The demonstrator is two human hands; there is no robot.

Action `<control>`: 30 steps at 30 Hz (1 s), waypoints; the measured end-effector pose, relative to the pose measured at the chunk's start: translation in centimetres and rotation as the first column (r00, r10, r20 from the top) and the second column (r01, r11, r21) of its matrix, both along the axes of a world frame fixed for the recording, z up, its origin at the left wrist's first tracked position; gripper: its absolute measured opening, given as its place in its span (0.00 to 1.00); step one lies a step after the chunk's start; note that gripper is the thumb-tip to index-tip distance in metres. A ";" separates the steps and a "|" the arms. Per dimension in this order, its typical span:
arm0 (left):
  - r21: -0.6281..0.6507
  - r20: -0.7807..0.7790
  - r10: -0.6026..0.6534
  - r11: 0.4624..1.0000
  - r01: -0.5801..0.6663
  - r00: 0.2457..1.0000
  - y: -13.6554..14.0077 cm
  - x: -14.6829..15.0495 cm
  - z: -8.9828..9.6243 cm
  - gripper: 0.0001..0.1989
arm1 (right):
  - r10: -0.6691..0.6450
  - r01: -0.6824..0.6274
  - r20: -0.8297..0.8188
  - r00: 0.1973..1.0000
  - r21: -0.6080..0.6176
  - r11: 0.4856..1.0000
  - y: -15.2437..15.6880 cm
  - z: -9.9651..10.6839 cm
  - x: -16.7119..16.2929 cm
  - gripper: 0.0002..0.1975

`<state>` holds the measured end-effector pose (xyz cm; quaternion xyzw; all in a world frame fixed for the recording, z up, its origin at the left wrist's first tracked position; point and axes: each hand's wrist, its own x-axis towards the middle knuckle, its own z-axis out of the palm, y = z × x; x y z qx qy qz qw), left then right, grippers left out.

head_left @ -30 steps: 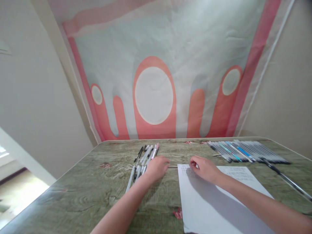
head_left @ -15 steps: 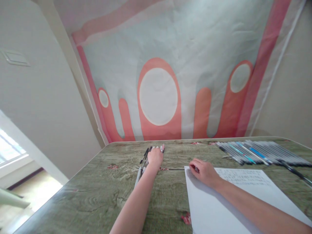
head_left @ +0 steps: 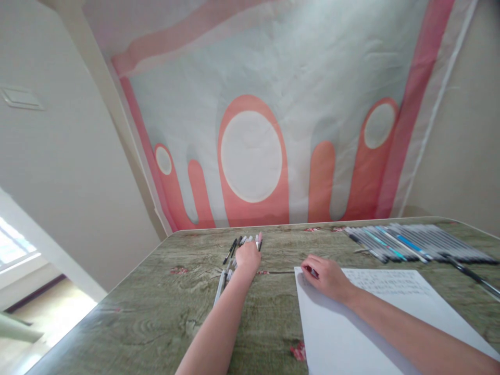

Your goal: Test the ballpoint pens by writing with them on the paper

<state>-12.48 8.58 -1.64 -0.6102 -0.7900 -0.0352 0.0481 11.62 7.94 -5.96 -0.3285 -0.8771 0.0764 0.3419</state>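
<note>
My left hand (head_left: 248, 256) rests over a small group of loose pens (head_left: 230, 251) near the table's far side. Its fingers point down and are hidden behind the back of the hand, so whether they grip a pen cannot be told. Pen ends, one of them pink, poke out beyond the knuckles, and more pens (head_left: 221, 284) lie beside the wrist. My right hand (head_left: 326, 276) lies on the upper left corner of a white sheet of paper (head_left: 351, 333), its fingers curled closed. Inside the curl is a dark spot I cannot make out. Handwritten lines fill the paper's upper part.
A long row of pens (head_left: 422, 244), mostly grey with a few blue ones, lies side by side at the far right. A dark pen (head_left: 471, 275) lies slanted in front of them. The wood-patterned table (head_left: 148, 312) ends at a wall with a pink-and-grey hanging (head_left: 297, 104).
My left hand has drawn back slightly and its fingers have curled down, showing more of the pen ends. My right hand has stayed on the paper. The view has shifted slightly.
</note>
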 end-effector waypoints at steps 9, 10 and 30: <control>-0.149 0.043 0.042 0.988 -0.035 0.998 -0.4 0.4 0.9 0.15 | 0.004 -0.004 -0.002 1.000 0.000 1.000 0.0 0.2 0.0 0.08; -0.174 0.054 0.034 0.984 -0.024 0.998 -0.4 0.4 1.1 0.16 | 0.005 -0.005 0.001 1.000 -0.001 1.000 -0.1 0.2 0.0 0.08; -0.107 0.164 -0.176 0.975 0.195 0.971 -0.8 3.8 0.0 0.12 | 0.000 -0.001 -0.047 0.999 -0.015 1.000 0.2 0.4 0.0 0.07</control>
